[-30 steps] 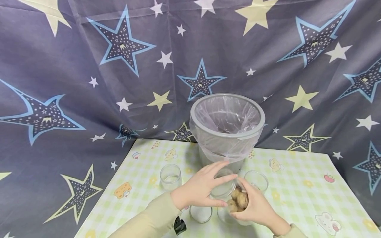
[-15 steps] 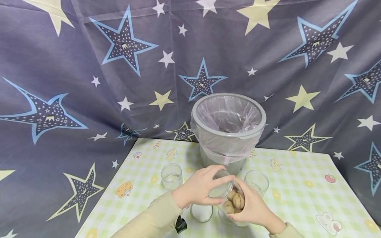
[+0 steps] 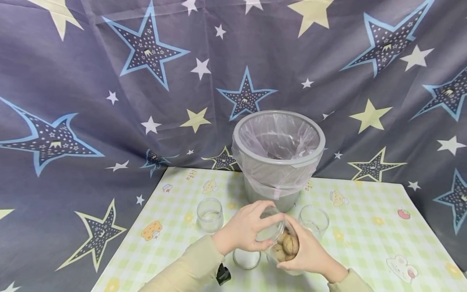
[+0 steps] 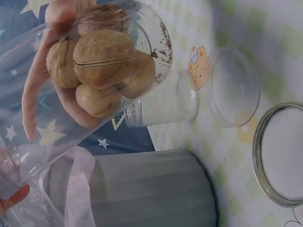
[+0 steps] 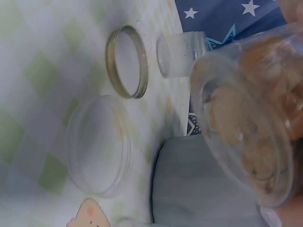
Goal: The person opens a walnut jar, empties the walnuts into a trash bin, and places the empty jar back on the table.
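A clear jar [image 4: 61, 142] with several walnuts [image 4: 104, 59] inside is tilted over the table, held between both hands. My right hand [image 3: 308, 251] grips the end where the walnuts lie, fingers spread round its wall. At the other end my left hand [image 3: 245, 228] holds the jar's neck, with the thumb below and fingers above. The left wrist view shows the walnuts bunched toward the jar's base, with small brown crumbs on the bottom. Seen from the right wrist, the round base [image 5: 241, 127] faces the camera.
A grey bin [image 3: 279, 160] lined with a clear pinkish bag stands behind the hands. Clear jars stand left [image 3: 210, 215] and right [image 3: 314, 220]. A metal-rimmed lid [image 3: 247, 259] and a clear round dish-like piece [image 5: 99, 146] lie on the checked tablecloth [image 3: 365, 239].
The jar has shifted slightly left with my right hand, and its tilt has changed a little. Both hands keep their hold. The head view has moved slightly.
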